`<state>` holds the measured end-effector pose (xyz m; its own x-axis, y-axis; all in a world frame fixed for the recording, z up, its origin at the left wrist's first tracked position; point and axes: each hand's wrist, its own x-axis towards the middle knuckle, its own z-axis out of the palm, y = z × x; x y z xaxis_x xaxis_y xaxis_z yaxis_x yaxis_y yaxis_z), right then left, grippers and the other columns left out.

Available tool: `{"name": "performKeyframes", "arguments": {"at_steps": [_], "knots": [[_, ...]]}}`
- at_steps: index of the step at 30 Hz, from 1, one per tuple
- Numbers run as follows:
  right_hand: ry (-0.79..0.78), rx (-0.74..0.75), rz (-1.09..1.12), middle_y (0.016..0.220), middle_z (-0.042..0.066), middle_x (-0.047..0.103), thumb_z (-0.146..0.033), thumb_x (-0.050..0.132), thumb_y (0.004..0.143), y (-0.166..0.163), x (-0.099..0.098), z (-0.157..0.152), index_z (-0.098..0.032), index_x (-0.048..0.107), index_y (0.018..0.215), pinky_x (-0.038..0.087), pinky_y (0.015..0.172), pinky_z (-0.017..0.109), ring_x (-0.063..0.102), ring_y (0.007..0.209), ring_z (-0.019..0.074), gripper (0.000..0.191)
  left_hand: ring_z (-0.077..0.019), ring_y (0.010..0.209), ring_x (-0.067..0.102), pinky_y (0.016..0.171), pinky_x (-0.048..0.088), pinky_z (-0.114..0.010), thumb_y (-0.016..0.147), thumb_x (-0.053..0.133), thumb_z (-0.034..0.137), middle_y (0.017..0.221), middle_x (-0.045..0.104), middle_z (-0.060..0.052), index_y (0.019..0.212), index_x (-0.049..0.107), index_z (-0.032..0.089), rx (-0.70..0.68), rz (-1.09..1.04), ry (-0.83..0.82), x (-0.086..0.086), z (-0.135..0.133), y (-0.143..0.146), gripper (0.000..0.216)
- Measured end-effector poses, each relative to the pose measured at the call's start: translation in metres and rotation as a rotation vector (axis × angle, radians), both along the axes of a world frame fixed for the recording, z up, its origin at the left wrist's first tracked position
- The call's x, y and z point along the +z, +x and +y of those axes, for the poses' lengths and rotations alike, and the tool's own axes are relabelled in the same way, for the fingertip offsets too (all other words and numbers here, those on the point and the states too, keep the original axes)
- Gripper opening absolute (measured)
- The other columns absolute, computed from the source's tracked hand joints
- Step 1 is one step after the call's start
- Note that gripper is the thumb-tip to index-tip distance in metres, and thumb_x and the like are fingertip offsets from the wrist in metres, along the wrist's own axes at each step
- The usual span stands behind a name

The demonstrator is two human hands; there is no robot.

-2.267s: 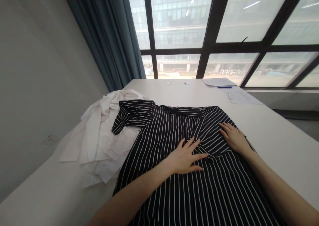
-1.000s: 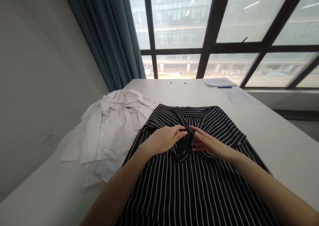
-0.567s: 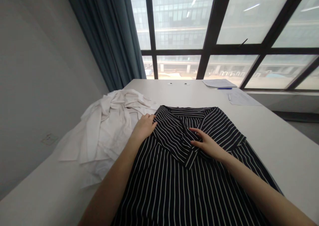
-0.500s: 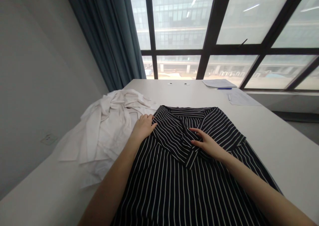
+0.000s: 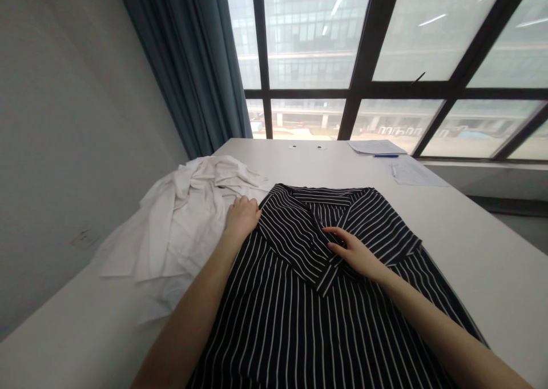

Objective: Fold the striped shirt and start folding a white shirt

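A black shirt with white stripes (image 5: pixel 291 315) lies spread in front of me, its upper part and a sleeve folded across the body. At the left edge of the folded part is my left hand (image 5: pixel 243 216), its fingers curled down and its thumb against the fabric at the edge; the fingertips are hidden. My right hand (image 5: pixel 357 256) rests on the middle of the folded part near the sleeve's cuff (image 5: pixel 327 277). Its thumb and index finger are apart, touching the cloth, while the other fingers are mostly hidden.
Left of the shirt, a crumpled heap of white cloth (image 5: pixel 171 217) lies on the white table (image 5: pixel 483 275). Papers (image 5: pixel 374 147) and a blue pen (image 5: pixel 386 156) are at the far right. Beyond stand a blue curtain (image 5: pixel 192 63) and a dark-framed window (image 5: pixel 308 35).
My left hand has shifted slightly left, and its thumb has drawn back from the top of the shirt to the edge. The right hand stays nearly in place.
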<state>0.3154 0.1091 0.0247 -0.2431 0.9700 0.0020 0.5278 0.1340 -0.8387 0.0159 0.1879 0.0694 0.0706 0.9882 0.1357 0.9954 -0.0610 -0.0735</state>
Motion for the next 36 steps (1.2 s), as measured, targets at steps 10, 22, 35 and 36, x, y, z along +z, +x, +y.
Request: {"name": "performKeyframes", "arguments": {"at_steps": [10, 22, 35, 36], "knots": [[0.058, 0.009, -0.040, 0.128, 0.006, 0.062, -0.025, 0.052, 0.086, -0.010, -0.005, -0.006, -0.023, 0.057, 0.123, 0.040, 0.107, 0.044, 0.056, 0.120, 0.0222, 0.037, -0.0323, 0.113, 0.053, 0.092, 0.041, -0.041, 0.090, 0.055, 0.036, 0.115, 0.062, -0.020, 0.109, 0.065, 0.009, -0.029, 0.069, 0.021, -0.005, 0.063, 0.035, 0.035], [0.079, 0.020, -0.020, 0.128, 0.003, 0.062, -0.024, 0.054, 0.086, -0.008, -0.012, -0.004, -0.026, 0.058, 0.124, 0.042, 0.105, 0.042, 0.057, 0.118, 0.0207, 0.038, -0.0331, 0.111, 0.053, 0.089, 0.044, -0.042, 0.091, 0.041, 0.015, 0.112, 0.059, -0.021, 0.114, 0.060, 0.007, -0.031, 0.058, 0.101, -0.010, 0.075, 0.008, 0.030], [0.039, -0.025, -0.020, 0.125, 0.004, 0.063, -0.029, 0.059, 0.084, -0.006, -0.012, -0.003, -0.027, 0.055, 0.126, 0.046, 0.100, 0.043, 0.058, 0.115, 0.0227, 0.042, -0.0295, 0.123, 0.050, 0.103, 0.037, -0.047, 0.096, 0.043, 0.039, 0.132, 0.057, -0.014, 0.128, 0.055, 0.018, -0.320, 0.046, -0.145, -0.042, 0.076, 0.057, 0.041], [0.040, -0.039, -0.013, 0.124, 0.003, 0.063, -0.029, 0.058, 0.085, -0.004, -0.014, -0.002, -0.027, 0.056, 0.125, 0.043, 0.103, 0.043, 0.056, 0.119, 0.0226, 0.040, -0.0300, 0.128, 0.046, 0.106, 0.034, -0.049, 0.097, 0.041, 0.044, 0.137, 0.054, -0.013, 0.133, 0.052, 0.019, -0.326, 0.045, -0.147, -0.045, 0.077, 0.052, 0.045]]}}
